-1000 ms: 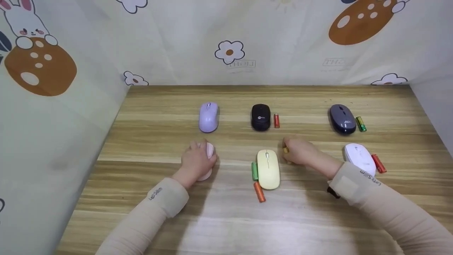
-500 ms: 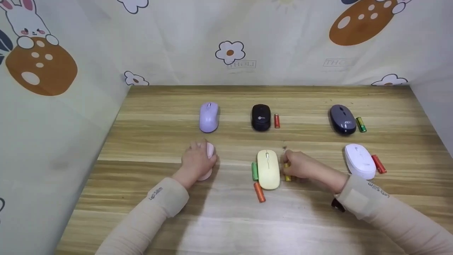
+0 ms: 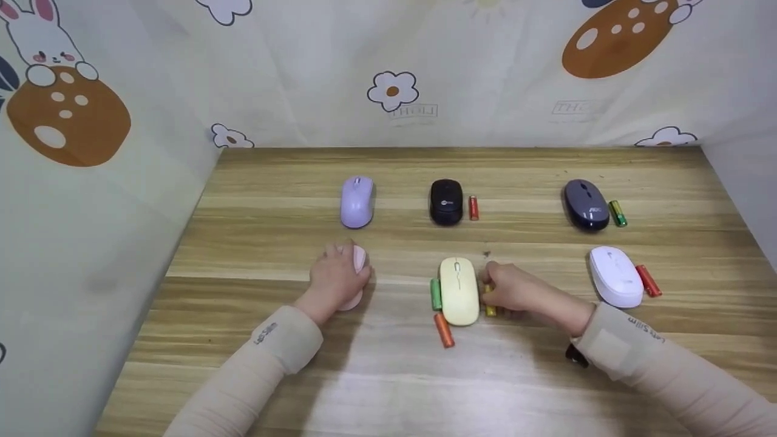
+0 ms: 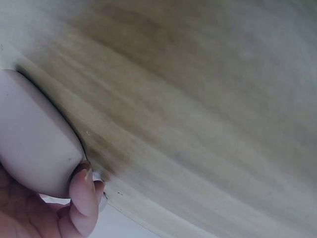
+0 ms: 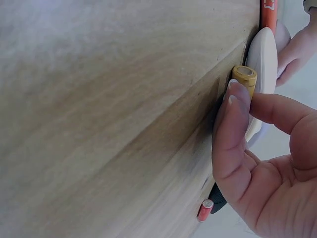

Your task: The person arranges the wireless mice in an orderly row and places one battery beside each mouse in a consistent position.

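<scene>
My left hand point(image 3: 337, 273) grips a pale pink computer mouse point(image 3: 359, 258) on the wooden table, its palm covering much of it. In the left wrist view the smooth shell of that mouse point(image 4: 37, 136) shows, with fingers curled at its end. Thumb and fingertips of my right hand point(image 3: 525, 288) pinch a yellow battery point(image 3: 490, 308), close along the right side of a pale yellow mouse point(image 3: 459, 291). The right wrist view shows one end of the yellow battery point(image 5: 245, 74) above the fingertips. Left of the yellow mouse lie a green battery point(image 3: 436, 295) and an orange battery point(image 3: 444, 331).
At the back stand a purple mouse point(image 3: 357, 202), a black mouse point(image 3: 446, 202) beside a red battery point(image 3: 474, 208), and a dark grey mouse point(image 3: 586, 205) beside a green-and-yellow battery point(image 3: 618, 213). A white mouse point(image 3: 616, 276) with a red battery point(image 3: 648, 280) lies beyond my right wrist.
My right hand has brought the yellow battery toward the table's front, down along the yellow mouse's right side. The left hand has stayed on the pink mouse.
</scene>
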Demonstrator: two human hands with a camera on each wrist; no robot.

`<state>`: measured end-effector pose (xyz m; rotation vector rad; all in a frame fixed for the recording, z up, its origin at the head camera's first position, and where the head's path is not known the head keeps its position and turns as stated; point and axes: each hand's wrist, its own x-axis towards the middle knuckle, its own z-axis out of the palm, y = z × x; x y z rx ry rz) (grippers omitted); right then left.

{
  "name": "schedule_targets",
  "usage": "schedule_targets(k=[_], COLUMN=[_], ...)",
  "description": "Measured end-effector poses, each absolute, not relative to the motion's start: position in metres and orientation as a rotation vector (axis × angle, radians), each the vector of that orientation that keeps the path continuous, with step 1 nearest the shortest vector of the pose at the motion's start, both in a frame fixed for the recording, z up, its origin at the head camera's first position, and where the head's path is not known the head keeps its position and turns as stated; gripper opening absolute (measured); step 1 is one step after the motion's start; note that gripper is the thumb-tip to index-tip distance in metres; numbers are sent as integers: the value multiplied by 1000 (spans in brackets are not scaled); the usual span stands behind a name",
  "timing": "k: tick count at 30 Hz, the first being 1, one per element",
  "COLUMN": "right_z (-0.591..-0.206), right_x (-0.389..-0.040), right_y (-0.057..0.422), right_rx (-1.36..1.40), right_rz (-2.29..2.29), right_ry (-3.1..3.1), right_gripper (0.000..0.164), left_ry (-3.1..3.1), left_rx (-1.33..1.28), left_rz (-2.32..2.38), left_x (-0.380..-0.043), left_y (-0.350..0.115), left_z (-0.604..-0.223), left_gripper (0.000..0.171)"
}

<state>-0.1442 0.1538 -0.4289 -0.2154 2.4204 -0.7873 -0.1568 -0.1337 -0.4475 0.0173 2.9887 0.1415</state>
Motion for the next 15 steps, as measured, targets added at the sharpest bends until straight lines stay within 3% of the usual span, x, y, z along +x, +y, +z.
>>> schedule_targets(k=[15], right_z=[-428], right_x=[-141], right_y=[155], right_rx=[-261], right_rz=[-869], right_ry=[2406], right_gripper=[29], left_ry=[2987], left_rx=[20], left_rz=[144], left_x=[-157], left_y=[-133], left_z=[-446], left_gripper=[67])
